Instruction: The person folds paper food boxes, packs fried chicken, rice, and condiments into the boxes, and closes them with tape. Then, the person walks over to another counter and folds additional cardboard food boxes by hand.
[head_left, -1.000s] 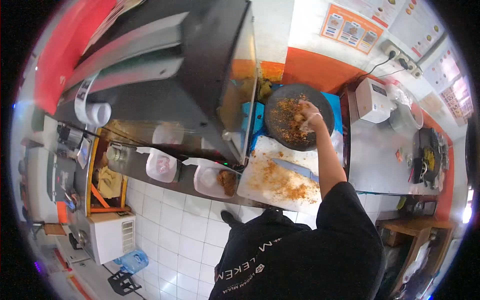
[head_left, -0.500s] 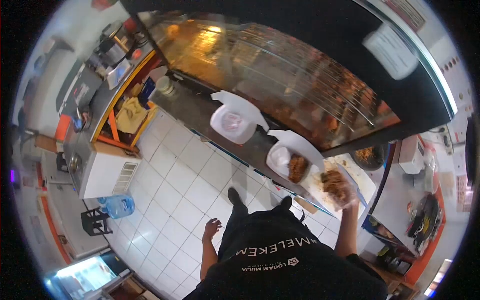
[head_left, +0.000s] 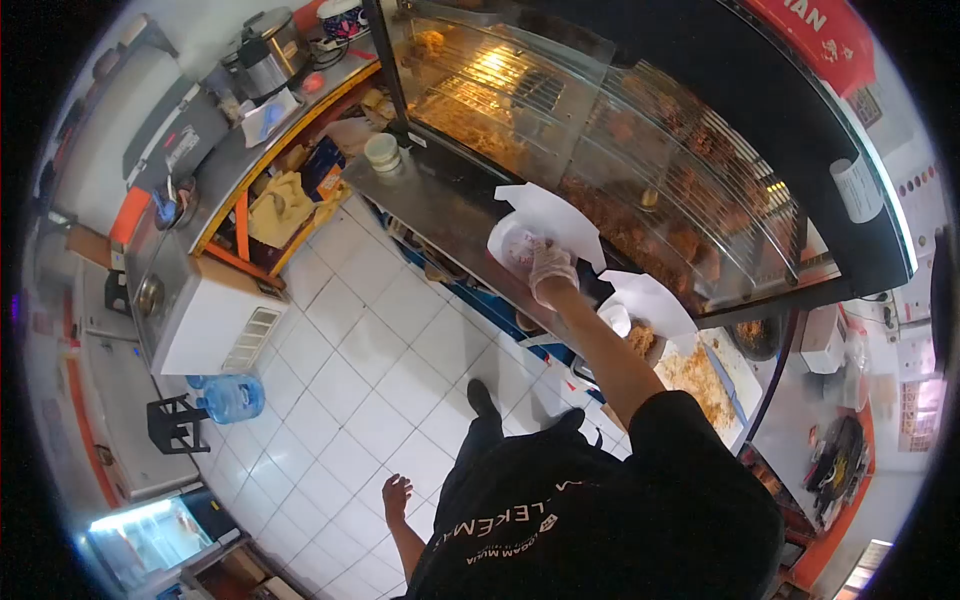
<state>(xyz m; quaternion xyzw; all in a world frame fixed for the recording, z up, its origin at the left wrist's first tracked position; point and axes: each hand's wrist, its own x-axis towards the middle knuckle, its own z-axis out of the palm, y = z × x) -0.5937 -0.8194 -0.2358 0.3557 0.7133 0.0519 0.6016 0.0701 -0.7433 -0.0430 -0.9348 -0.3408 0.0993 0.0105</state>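
Observation:
My right hand [head_left: 553,272], in a clear plastic glove, reaches into a white takeout box [head_left: 503,235] on the metal counter. Its fingertips are hidden, and whatever lies beneath them does not show. Beside them in the box is a pale plastic-wrapped portion [head_left: 520,245]. A second white box [head_left: 655,300], partly behind my right forearm, holds a brown fried piece [head_left: 641,340] and a small white packet [head_left: 615,321]. My left hand [head_left: 397,495] hangs low over the floor, fingers loosely bent and apart, holding nothing.
A cutting board [head_left: 745,375] with crumbs and a knife [head_left: 722,380] is at the right. Behind the boxes stands a glass display case [head_left: 590,120] of fried food. Stacked tubs [head_left: 382,153] sit at the counter's left end. A water bottle [head_left: 232,398] lies on the tiled floor.
My right hand has moved left from the cutting board, where it was on a brown fried piece, to the far-left box. That piece no longer shows on the board. The view has shifted.

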